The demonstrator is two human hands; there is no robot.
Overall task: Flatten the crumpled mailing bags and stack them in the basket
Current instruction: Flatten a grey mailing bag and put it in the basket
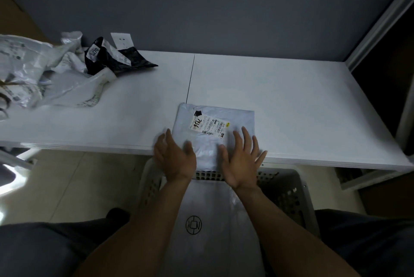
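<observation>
Left hand (174, 158) and right hand (242, 160), fingers (246, 140) straight and open, are pressing the flattened bag (215, 124) at the table's (291, 97) near edge; sliding it level into the basket (289, 187) below is looking best.

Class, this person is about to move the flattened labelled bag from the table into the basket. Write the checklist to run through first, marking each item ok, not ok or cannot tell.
1. Labelled bag flat: ok, only light wrinkles show.
2. Left hand and right hand placed at the bag's near end, fingers straight: ok.
3. Firm hold on the bag: cannot tell.
4. Basket below the table edge, under the hands: ok.
5. Logo bag in the basket lies flat: ok.
6. All bags flattened: not ok, the crumpled pile and black bag remain.
</observation>
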